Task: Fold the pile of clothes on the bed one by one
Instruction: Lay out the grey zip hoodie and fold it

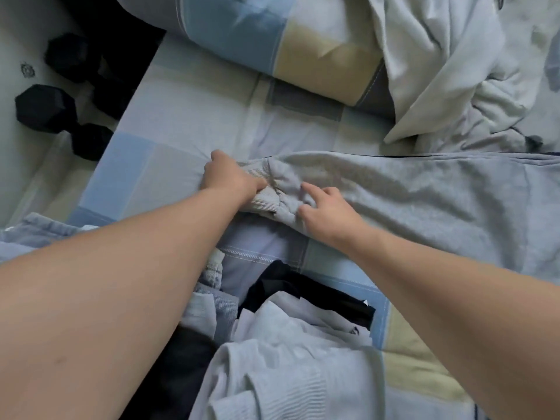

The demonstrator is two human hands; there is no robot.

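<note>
A grey sweatshirt-like garment [424, 201] lies spread across the bed from the middle to the right edge. Its ribbed cuff [266, 189] points left. My left hand [230, 180] grips that cuff, fingers curled round the ribbing. My right hand [327, 210] rests on the fabric just right of the cuff, fingers spread and slightly bent. A pile of clothes [288, 353] in pale blue, white and black sits near the bottom, between my forearms.
The bed has a checked blue, grey and beige sheet [181, 122]. A matching pillow [272, 40] lies at the top. A rumpled white duvet [469, 71] fills the top right. Black dumbbells [51, 107] sit on the floor left of the bed.
</note>
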